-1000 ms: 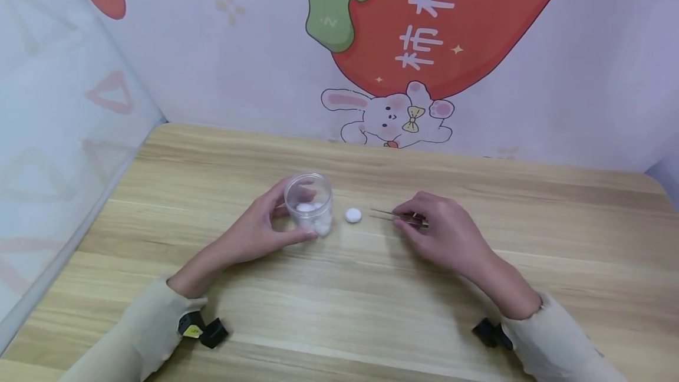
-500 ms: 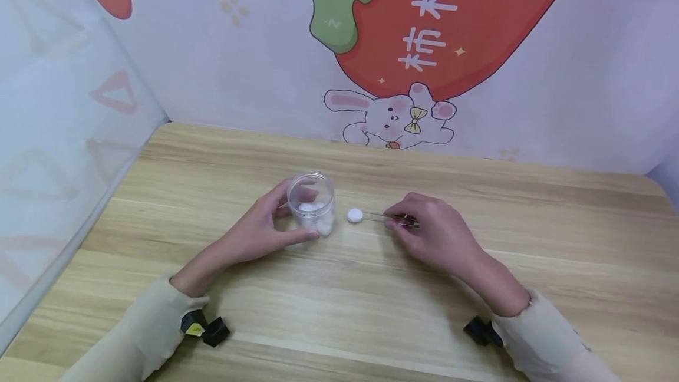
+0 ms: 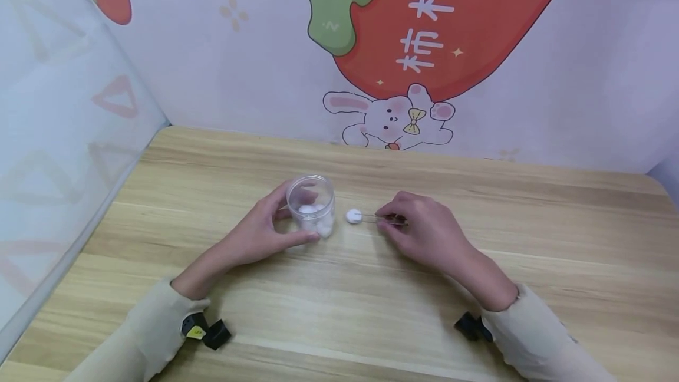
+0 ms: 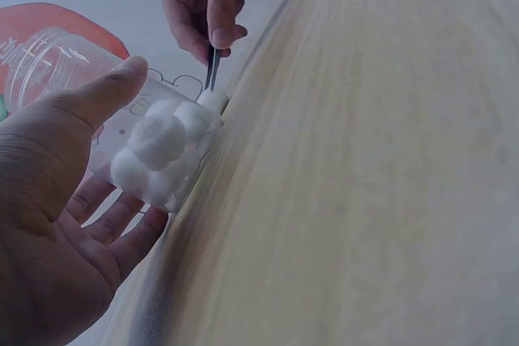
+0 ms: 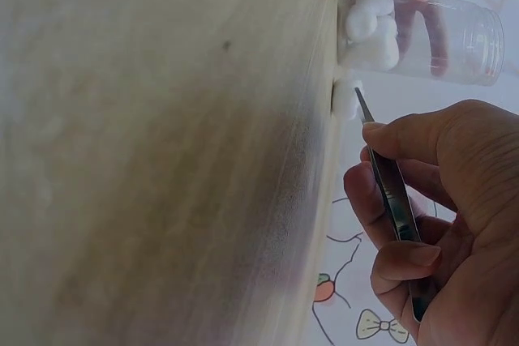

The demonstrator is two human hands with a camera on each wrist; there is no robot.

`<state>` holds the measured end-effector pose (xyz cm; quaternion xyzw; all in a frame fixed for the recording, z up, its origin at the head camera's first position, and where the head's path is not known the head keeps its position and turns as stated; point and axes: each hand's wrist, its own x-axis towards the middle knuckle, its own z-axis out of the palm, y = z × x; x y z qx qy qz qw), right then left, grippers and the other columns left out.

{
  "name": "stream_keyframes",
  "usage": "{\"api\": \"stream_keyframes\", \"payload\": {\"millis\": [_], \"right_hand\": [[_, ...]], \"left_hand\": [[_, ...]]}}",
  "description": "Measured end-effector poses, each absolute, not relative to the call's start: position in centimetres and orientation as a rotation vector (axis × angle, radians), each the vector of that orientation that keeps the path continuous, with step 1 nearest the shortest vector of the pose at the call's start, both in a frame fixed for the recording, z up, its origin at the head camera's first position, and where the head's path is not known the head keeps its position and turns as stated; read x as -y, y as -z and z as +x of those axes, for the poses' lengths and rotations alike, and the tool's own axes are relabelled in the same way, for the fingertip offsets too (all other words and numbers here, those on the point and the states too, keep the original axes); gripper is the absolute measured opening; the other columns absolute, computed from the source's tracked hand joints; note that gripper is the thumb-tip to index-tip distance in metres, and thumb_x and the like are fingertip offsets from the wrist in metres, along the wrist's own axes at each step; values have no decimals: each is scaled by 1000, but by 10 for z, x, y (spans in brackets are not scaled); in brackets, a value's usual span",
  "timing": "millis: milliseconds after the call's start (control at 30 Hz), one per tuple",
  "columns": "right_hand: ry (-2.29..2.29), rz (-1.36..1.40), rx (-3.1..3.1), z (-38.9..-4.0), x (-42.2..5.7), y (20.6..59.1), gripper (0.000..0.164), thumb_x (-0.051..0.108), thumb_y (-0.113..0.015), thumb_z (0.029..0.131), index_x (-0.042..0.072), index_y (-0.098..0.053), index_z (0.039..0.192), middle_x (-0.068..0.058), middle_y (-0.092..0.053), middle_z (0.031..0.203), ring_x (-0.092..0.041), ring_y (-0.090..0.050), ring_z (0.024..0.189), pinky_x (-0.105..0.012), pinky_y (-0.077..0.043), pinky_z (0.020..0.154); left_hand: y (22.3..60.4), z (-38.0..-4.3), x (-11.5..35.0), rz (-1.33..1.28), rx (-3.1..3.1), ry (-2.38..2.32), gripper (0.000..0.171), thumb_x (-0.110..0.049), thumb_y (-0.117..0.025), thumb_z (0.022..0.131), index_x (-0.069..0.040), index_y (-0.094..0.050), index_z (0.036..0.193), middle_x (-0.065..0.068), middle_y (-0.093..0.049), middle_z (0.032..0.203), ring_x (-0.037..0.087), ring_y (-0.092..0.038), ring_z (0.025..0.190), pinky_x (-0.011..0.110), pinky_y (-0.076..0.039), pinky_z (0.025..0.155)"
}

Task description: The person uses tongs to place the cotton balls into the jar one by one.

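My left hand (image 3: 270, 223) curls round a clear plastic jar (image 3: 310, 196) that stands upright and uncapped on the table. Several white cotton balls (image 4: 158, 142) lie in the bottom of the jar. Just right of the jar, a single cotton ball (image 3: 353, 216) sits on the tabletop. Metal tweezers (image 5: 389, 188) are pinched between the thumb and fingers of my right hand (image 3: 424, 226). Their tips reach over the lone cotton ball, one prong to each side in the head view. How firmly the tips press it I cannot tell.
The wood-grain table (image 3: 339, 311) stretches out around both hands. Behind it hangs a pale printed cloth (image 3: 212, 63) with a big red persimmon and a rabbit, and another cloth closes the left side. Small black devices (image 3: 207, 330) sit at both wrists.
My right hand has moved left, bringing the tweezer tips from beside the lone cotton ball onto it. The left hand and jar have stayed in nearly the same place.
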<state>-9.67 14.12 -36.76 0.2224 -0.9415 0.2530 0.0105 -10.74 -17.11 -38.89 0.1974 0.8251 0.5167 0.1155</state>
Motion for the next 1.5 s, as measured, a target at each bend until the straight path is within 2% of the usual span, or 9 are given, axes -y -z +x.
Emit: {"api": "stream_keyframes", "payload": {"millis": [700, 1133, 1500], "right_hand": [[-756, 693, 2957, -98, -139, 369, 10, 19, -81, 93, 18, -84, 102, 7, -76, 90, -7, -61, 78, -27, -53, 69], [-757, 682, 2958, -98, -136, 367, 8, 18, -81, 93, 18, -84, 100, 6, -74, 87, -7, -60, 74, -24, -51, 65], [-779, 664, 2923, -100, -136, 359, 9, 16, -81, 93, 15, -85, 100, 3, -78, 90, -10, -65, 77, -27, -56, 68]], "left_hand": [[388, -106, 170, 574, -2399, -1529, 81, -23, -92, 84, -27, -48, 152, 4, -64, 145, 22, -59, 140, 45, -50, 121], [390, -106, 171, 587, -2381, -1551, 83, -22, -92, 84, -29, -47, 154, 5, -64, 145, 23, -59, 141, 45, -50, 122], [388, -106, 171, 597, -2401, -1531, 82, -23, -92, 85, -31, -47, 153, 4, -64, 145, 23, -59, 140, 45, -51, 121]]}}
